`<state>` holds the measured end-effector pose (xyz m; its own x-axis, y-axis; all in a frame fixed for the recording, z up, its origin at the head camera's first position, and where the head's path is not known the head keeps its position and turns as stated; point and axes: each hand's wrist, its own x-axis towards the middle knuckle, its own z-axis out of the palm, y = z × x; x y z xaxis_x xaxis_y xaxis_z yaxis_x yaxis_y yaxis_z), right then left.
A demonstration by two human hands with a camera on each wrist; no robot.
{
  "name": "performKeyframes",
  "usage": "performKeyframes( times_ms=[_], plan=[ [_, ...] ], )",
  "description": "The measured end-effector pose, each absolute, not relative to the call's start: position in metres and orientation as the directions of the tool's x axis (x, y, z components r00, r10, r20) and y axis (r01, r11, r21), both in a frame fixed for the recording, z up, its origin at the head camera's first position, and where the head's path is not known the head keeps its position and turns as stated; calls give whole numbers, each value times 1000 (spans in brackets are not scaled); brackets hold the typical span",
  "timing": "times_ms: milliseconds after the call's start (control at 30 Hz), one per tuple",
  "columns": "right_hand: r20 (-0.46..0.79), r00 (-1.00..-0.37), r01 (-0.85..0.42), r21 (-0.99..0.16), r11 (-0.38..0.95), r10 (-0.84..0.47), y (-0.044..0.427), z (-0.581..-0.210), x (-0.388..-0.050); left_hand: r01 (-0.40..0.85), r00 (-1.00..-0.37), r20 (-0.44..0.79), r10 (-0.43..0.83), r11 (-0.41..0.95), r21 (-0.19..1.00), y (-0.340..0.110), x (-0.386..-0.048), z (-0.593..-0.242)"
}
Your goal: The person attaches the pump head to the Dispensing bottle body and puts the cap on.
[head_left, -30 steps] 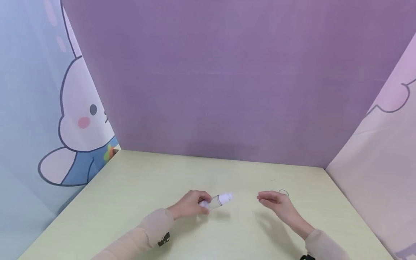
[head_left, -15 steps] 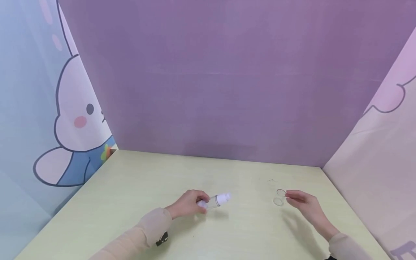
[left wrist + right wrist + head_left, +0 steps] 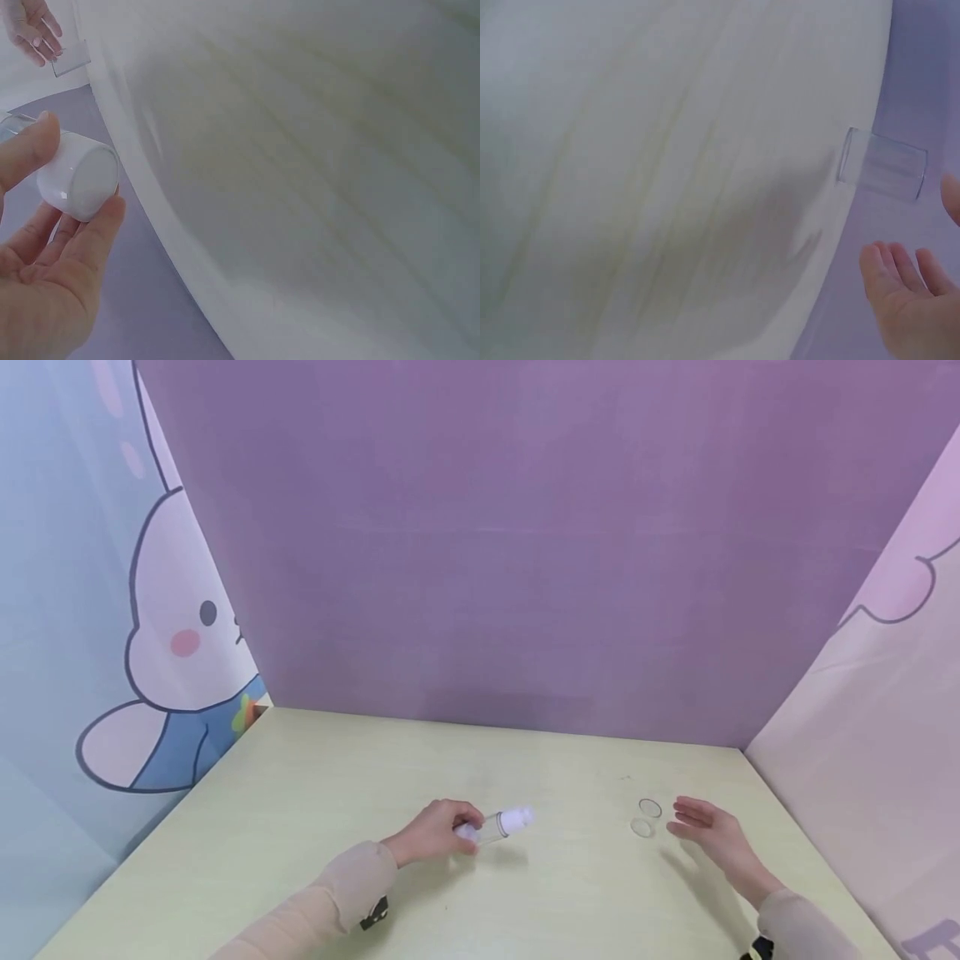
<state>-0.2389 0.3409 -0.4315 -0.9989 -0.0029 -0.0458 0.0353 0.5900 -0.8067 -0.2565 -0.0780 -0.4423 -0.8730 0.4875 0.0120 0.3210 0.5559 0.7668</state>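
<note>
My left hand (image 3: 438, 831) pinches a small clear bottle (image 3: 491, 828) by its white base, holding it tilted sideways just above the table. The bottle's white pump top (image 3: 516, 819) points right. In the left wrist view, thumb and fingers wrap the white rounded end (image 3: 79, 176). A transparent cylindrical cap (image 3: 646, 818) stands upright on the table to the right. Close beside the cap is my right hand (image 3: 716, 839), its fingers spread loosely and touching nothing. The right wrist view shows a gap between those fingers and the clear cap (image 3: 885, 165).
The pale yellow-green table (image 3: 360, 760) stretches to a purple backdrop (image 3: 487, 568). A blue cartoon curtain (image 3: 67, 610) hangs on the left, and a pale pink one (image 3: 892, 718) on the right. Faint marks (image 3: 626, 777) show on the tabletop behind the cap.
My right hand moved right to the clear cap, its fingers at the cap half a second ago, and is now apart from it. The cap stays standing; my left hand with the bottle has hardly moved.
</note>
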Motion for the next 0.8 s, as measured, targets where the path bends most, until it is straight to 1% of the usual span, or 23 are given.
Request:
performKeyframes(
  times_ms=[267, 433, 633, 800],
  plan=[
    [-151, -986, 100, -884, 456, -77, 329, -442, -253, 320, -873, 11, 488, 555, 768, -79, -256, -442],
    [-186, -978, 139, -917, 374, -93, 321, -444, -258, 324, -871, 15, 492, 552, 768, -80, -257, -443],
    [-190, -973, 135, -928, 347, -128, 319, -449, -263, 329, -870, 19, 493, 551, 767, -79, -258, -443],
    [-193, -975, 141, -922, 361, -112, 318, -451, -265, 323, -869, 13, 494, 548, 771, -78, -258, -444]
  ],
)
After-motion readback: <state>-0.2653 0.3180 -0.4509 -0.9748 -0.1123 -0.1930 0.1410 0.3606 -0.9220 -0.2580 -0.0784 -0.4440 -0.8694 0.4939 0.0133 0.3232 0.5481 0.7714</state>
